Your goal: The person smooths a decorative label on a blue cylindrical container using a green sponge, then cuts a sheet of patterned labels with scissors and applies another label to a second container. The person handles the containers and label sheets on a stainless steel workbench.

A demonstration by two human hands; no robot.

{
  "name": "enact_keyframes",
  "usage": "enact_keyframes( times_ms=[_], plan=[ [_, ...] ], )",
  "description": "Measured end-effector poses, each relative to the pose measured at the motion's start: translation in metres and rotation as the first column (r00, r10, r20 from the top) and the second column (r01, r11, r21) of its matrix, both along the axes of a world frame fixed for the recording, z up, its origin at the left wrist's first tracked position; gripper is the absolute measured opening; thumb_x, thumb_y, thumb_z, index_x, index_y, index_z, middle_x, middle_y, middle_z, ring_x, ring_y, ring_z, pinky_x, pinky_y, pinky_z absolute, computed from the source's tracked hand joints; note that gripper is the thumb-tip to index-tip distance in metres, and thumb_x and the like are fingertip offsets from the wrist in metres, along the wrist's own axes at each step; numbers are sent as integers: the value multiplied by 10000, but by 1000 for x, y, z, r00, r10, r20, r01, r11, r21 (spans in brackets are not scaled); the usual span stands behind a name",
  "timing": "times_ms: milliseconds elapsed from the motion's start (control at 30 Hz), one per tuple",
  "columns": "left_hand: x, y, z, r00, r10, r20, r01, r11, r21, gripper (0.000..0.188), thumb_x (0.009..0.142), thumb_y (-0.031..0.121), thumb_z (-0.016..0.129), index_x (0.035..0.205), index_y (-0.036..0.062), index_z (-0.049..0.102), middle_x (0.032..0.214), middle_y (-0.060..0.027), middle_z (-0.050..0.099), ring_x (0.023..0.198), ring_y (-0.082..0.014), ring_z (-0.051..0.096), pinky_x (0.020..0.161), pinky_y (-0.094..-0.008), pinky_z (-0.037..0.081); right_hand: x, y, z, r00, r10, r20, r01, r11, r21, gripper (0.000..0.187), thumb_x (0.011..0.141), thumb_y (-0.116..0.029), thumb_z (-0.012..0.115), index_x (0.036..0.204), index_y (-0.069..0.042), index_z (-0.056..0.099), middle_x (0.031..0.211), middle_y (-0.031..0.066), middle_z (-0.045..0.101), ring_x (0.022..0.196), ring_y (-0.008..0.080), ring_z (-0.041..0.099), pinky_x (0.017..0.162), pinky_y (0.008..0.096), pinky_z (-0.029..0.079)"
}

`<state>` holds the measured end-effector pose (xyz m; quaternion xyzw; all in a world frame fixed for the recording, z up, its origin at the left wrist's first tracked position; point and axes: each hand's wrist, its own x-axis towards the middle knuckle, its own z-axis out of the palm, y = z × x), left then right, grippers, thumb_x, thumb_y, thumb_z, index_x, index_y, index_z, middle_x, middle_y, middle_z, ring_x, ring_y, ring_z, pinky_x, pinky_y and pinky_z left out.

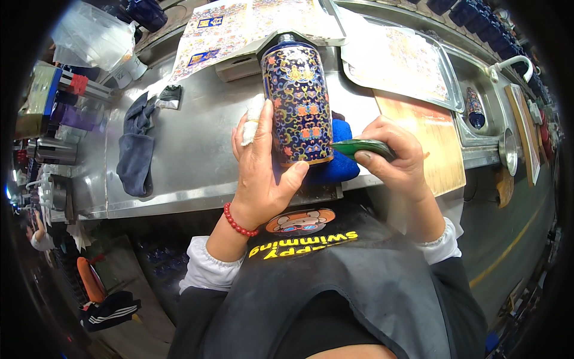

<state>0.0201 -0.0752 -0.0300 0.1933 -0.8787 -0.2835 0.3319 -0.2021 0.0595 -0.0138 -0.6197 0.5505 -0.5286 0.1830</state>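
A dark blue bottle with a colourful floral pattern lies with its neck away from me, over a blue cloth pad. My left hand grips its left side and base end, thumb near the bottom edge. One finger has a white wrapping, and a red bead bracelet circles the wrist. In my right hand is a thin green scraper-like blade, pinched between thumb and fingers. Its pointed tip meets the bottle's lower right side. The underside of the bottle is hidden.
Patterned decal sheets lie at the back. A clear tray holds another sheet, beside a wooden board. A similar bottle sits in the sink at right. Dark cloths lie on the metal counter at left.
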Motion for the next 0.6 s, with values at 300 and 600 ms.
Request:
enact_keyframes(
  times_ms=[300,600],
  plan=[
    [-6,7,-4,996,79,30,-80,996,36,947,826,347,684,1496,-112,196,1429,-261,456,1380,-379,353,1173,-533,78,13,-9,0,977,-79,-197,61,994,-96,283,721,11,784,991,-5,698,831,98,606,731,196,573,645,294,441],
    [6,-2,0,937,278,210,-208,931,-301,1022,737,589,744,1448,-54,387,1374,-230,509,1403,-446,254,1113,-670,25,12,-30,20,951,-49,-305,37,998,-45,332,681,-73,775,1005,-95,706,833,47,574,732,224,552,692,358,421]
  ],
)
